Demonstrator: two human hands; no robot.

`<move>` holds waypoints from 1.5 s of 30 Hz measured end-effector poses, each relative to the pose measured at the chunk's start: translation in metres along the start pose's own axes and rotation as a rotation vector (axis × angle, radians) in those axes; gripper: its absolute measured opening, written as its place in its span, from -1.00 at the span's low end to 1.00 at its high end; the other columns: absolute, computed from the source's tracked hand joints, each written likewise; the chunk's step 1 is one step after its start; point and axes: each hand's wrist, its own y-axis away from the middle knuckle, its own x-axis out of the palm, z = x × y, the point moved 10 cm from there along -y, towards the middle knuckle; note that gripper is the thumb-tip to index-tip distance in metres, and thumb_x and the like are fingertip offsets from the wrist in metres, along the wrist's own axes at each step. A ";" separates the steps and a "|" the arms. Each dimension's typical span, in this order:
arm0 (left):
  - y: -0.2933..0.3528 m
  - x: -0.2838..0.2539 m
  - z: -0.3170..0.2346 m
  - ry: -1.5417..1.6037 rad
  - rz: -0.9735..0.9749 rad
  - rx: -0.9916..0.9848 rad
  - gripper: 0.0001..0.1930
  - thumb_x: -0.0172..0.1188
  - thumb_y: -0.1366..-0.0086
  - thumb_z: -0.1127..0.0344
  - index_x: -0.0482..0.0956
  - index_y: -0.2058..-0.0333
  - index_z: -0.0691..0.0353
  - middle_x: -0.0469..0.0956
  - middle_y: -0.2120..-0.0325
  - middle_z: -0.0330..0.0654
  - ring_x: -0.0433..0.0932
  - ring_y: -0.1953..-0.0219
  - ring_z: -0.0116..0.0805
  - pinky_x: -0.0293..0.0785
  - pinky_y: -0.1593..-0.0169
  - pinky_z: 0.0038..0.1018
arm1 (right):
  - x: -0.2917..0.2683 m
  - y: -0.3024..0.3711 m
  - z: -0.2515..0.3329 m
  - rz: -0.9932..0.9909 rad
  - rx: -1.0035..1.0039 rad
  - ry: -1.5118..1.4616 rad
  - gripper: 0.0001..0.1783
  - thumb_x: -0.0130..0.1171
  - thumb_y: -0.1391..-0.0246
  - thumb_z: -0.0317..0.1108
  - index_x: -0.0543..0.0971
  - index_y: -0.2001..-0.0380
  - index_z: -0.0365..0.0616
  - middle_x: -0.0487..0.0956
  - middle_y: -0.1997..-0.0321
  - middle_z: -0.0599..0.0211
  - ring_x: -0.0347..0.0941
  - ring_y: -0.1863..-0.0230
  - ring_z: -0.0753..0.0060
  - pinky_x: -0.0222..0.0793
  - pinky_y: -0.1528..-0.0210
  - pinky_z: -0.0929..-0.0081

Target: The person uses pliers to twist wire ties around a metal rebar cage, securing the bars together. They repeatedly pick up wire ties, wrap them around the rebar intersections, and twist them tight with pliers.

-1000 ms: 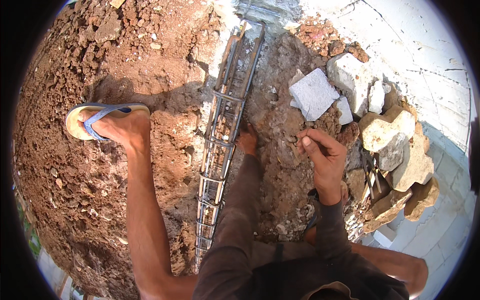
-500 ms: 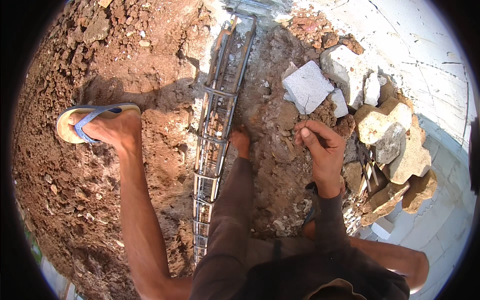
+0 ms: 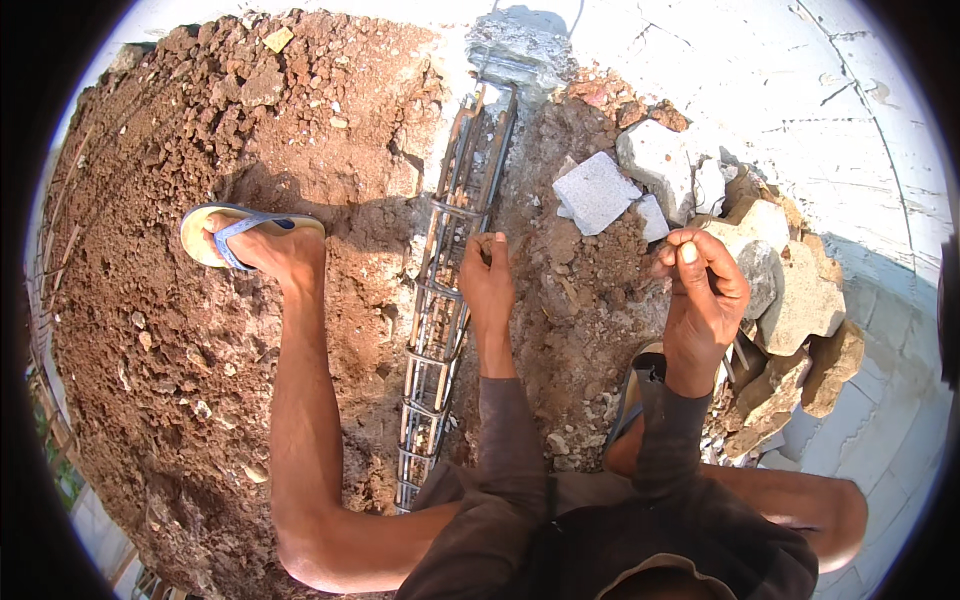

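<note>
A long rebar cage (image 3: 427, 365) of lengthwise bars and square stirrups lies in the trench between my legs. My left hand (image 3: 488, 290) is just over its right side, fingers curled and thumb near the index finger; whether something thin is pinched there I cannot make out. To the right, my right hand (image 3: 707, 300) is raised in front of the rubble, thumb and fingertips pinched together. The thin dark wire seen in that pinch a moment before is hard to pick out against the stones now.
Broken stones (image 3: 800, 300) are heaped at the right, beside a pale square block piece (image 3: 597, 193). Loose reddish soil (image 3: 170, 330) covers the left. A whitish wall (image 3: 850, 120) runs along the far right. My sandalled foot (image 3: 262, 240) rests on the soil.
My left hand has come up from low beside the cage, now in plain view above its right side. My right hand has moved right, still pinched. The view has shifted slightly.
</note>
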 end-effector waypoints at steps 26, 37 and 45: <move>0.095 -0.141 -0.085 0.549 0.156 0.339 -0.56 0.34 -0.36 0.21 0.62 -0.02 0.52 0.66 0.21 0.01 0.59 0.15 -0.26 0.48 -0.08 -0.33 | 0.146 0.121 -0.063 0.602 0.192 0.179 -0.83 0.30 -0.20 -0.45 0.71 0.17 -0.27 0.65 0.51 0.17 0.52 0.55 0.50 0.42 0.46 0.47; 0.099 -0.134 -0.066 1.274 0.270 0.235 -0.80 0.35 -0.35 0.26 0.64 0.18 0.26 0.51 0.23 -0.17 0.48 0.00 -0.13 0.57 -0.03 -0.21 | 0.152 0.116 -0.035 0.610 0.084 -0.014 -0.86 0.21 -0.16 -0.41 0.67 0.28 -0.22 0.64 0.50 0.06 0.63 0.47 0.04 0.50 0.38 0.29; 0.098 -0.151 -0.082 1.264 0.304 0.299 -0.85 0.32 -0.39 0.27 0.61 0.14 0.15 0.33 0.34 -0.33 0.35 0.27 -0.44 0.35 0.12 -0.44 | 0.186 0.155 -0.017 0.983 -0.033 0.053 -0.80 0.22 -0.14 -0.42 0.69 0.18 -0.17 0.65 0.40 -0.02 0.62 0.43 0.00 0.48 0.39 0.19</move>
